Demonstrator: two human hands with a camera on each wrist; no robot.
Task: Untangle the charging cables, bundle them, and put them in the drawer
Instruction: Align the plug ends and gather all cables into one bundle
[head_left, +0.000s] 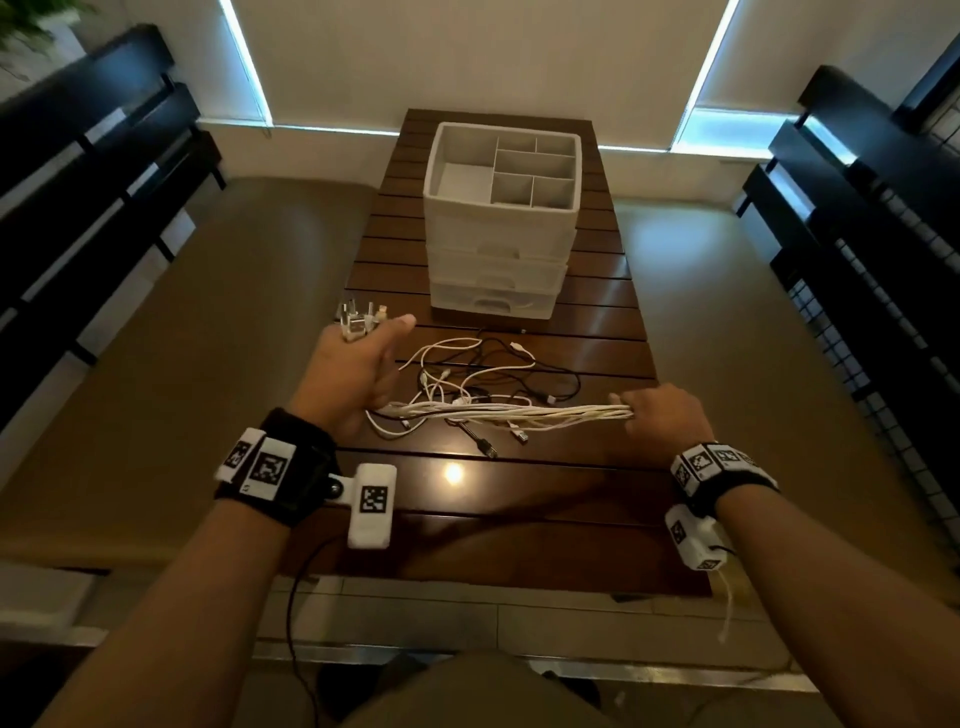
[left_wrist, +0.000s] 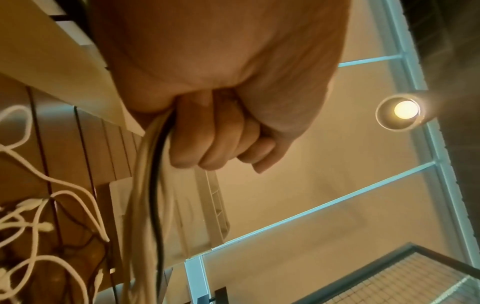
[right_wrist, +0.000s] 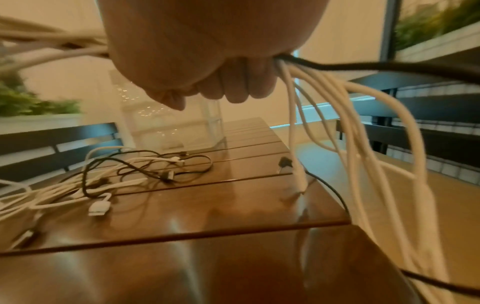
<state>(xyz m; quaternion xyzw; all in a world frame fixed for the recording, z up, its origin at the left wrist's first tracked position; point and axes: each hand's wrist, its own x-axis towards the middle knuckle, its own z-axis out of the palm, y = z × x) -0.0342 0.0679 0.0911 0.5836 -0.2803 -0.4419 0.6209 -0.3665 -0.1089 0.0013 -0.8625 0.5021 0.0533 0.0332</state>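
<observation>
Wooden table (head_left: 545, 493): loose cables (head_left: 498, 369) before drawer unit (head_left: 498, 228).

Bare forearms end in black wrist straps (head_left: 291, 478) carrying white blocks printed with square black-and-white markers (head_left: 373, 501); thin cables trail from both mounts.
</observation>
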